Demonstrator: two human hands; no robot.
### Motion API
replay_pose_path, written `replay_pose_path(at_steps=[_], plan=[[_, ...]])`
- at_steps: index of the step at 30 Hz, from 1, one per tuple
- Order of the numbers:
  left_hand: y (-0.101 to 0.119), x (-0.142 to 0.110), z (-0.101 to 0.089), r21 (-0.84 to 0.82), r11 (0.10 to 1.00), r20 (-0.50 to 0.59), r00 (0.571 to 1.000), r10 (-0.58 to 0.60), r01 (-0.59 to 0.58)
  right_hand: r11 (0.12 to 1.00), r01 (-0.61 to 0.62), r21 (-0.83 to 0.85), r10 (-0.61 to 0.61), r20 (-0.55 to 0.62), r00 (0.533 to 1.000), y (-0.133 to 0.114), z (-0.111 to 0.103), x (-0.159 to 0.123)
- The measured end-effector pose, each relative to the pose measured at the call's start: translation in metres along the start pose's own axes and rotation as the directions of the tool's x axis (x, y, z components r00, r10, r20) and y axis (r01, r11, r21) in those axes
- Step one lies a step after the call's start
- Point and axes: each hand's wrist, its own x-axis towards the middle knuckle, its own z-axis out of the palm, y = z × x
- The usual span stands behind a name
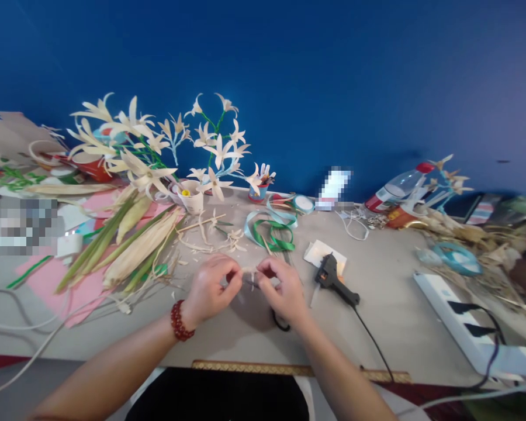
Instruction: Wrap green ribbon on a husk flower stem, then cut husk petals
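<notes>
Low over the table, my left hand (211, 287) and my right hand (284, 291) face each other with thumbs and forefingers pinched. Between the fingertips stretches a small pale strip (248, 271), which looks like corn husk; its ends are hidden in the fingers. Below my right hand a black curved handle (281, 323) shows in part, and the rest of that thing is covered. Just beyond the hands lie husk scraps (232, 241) and green ribbon (274, 235) with light blue ribbon (249, 225). To the right rests a black glue gun (336, 280) on a white pad (314, 252).
Corn husks (142, 251) lie on pink paper (41, 280) at the left. Husk flowers (219, 151) stand in cups behind. A bottle (394, 190) and a blue ribbon roll (458, 258) are at the right, near a white power strip (447, 316). The glue gun's cord (374, 342) runs over the front edge.
</notes>
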Motion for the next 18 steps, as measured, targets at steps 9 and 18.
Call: replay_pose_path(at_steps=[9,18], plan=[[0.003,0.000,0.003,0.031,0.998,0.026,0.998,0.055,-0.056,0.999,-0.021,0.027,0.019,0.041,0.999,-0.002,0.006,-0.001],[0.001,0.003,-0.001,-0.197,0.960,0.044,0.980,-0.192,0.197,1.000,-0.006,0.004,0.006,-0.139,0.990,0.012,-0.012,0.001]])
